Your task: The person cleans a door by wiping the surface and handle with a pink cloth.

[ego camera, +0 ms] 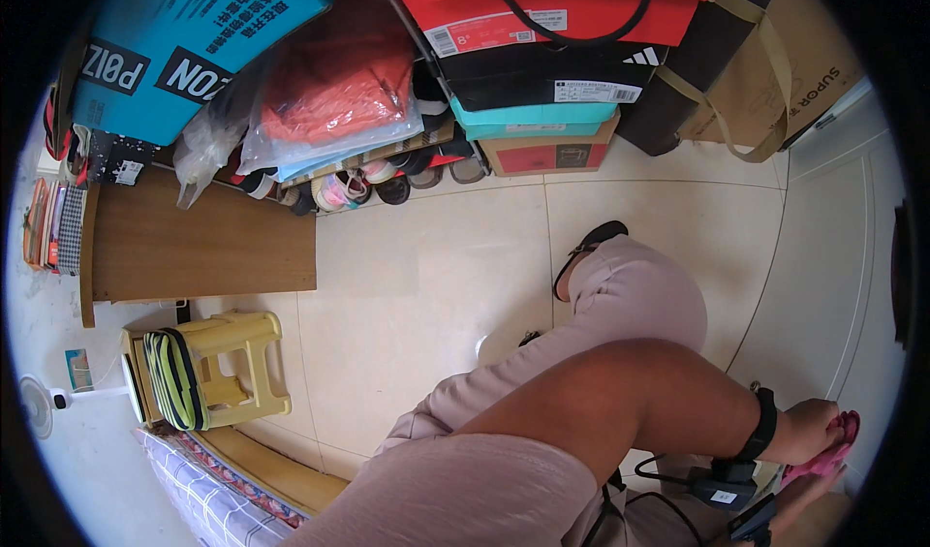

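At the right rim, beside the white door panel, my left hand has its fingers curled around a bright pink cloth. A black strap circles that wrist, with a small black device and a cable by it. Just below, my right hand lies against the lower side of the cloth; its fingers are partly hidden, so its grip is unclear. Another black device sits at the right wrist. My leg in pale mauve trousers is bent, with a black sandal on the tiled floor.
Shoe boxes are stacked beside a shoe rack holding shoes and a plastic-bagged red garment. A blue carton rests above a wooden cabinet. A yellow plastic stool stands near a bed. White door at right.
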The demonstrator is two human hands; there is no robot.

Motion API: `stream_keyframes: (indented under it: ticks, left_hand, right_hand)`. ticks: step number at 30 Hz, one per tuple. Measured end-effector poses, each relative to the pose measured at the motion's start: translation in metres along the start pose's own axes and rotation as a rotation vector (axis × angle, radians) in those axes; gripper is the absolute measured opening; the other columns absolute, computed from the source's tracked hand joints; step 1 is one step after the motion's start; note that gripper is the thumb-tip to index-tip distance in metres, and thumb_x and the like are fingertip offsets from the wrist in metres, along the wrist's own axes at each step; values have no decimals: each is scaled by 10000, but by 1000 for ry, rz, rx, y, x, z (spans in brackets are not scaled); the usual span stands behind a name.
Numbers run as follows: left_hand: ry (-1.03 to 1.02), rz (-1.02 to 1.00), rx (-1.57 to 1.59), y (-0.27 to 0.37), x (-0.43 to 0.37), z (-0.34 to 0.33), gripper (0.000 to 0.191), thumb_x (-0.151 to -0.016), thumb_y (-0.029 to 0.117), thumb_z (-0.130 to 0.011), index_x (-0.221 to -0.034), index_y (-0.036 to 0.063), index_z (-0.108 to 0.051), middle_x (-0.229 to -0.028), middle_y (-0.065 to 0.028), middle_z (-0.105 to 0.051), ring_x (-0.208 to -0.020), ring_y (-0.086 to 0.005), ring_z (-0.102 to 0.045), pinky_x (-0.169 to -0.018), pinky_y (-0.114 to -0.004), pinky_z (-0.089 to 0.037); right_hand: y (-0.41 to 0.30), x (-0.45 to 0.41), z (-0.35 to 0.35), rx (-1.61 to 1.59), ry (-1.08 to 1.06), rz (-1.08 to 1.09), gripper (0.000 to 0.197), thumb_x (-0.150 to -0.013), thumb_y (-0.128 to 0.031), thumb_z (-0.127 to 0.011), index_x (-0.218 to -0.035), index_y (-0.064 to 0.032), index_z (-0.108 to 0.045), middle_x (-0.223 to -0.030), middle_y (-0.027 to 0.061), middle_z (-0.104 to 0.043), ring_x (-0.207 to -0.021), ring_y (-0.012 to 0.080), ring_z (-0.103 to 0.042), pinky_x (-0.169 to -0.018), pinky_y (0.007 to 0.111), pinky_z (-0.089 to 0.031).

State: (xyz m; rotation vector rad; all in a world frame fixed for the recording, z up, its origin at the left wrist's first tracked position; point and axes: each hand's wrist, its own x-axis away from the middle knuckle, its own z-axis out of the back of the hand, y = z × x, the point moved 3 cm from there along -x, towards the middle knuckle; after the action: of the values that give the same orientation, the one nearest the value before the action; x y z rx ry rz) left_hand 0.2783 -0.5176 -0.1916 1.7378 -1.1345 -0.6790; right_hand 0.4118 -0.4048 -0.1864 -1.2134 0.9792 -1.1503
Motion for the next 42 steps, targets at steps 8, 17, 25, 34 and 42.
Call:
stream_keyframes:
  ticks: [8, 17, 25, 34, 42]
  left_hand:
    - [13, 7, -70, 3, 11, 5, 210, -871, 177, -507, -910, -25, -548, -850, -223, -601, -821, -377, -585, -730, -426, -465]
    - [-14, -41, -147, 3, 23, 7, 237, -851, 196, -523, -925, -29, -543, -853, -235, -603, -835, -392, -585, -734, -442, -464]
    - [7, -77, -211, 6, 30, 14, 236, -825, 145, -498, -983, -30, -519, -899, -238, -604, -868, -392, -581, -762, -448, -459]
    - [-18, -15, -183, -1, 26, 17, 299, -798, 154, -510, -1054, -1, -514, -920, -223, -616, -885, -394, -588, -781, -452, -467]
    - [-40, -34, -274, -10, 29, 33, 298, -851, 225, -473, -1078, 34, -506, -825, -234, -609, -764, -388, -599, -698, -447, -467]
  right_hand:
    - [9, -11, 14, -42, -24, -56, 522, -954, -374, -397, -1329, -15, -345, -1211, 146, -491, -1015, 252, -537, -868, 361, -429]
    - [4, -5, 15, 35, 31, 40, 498, -944, -361, -425, -1298, -15, -374, -1206, 146, -498, -1013, 252, -540, -850, 357, -438]
    - [26, -44, 37, 34, -27, 10, 476, -935, -349, -450, -1271, -15, -401, -1202, 146, -504, -1012, 252, -543, -834, 354, -446]
    - [-8, 9, -8, 5, 26, -56, 485, -928, -363, -470, -1266, -18, -427, -1261, 150, -481, -1103, 272, -519, -931, 379, -433]
    - [58, -111, 70, -296, 192, 139, 430, -921, -151, -498, -1308, -20, -362, -1259, 122, -461, -1046, 220, -482, -909, 345, -394]
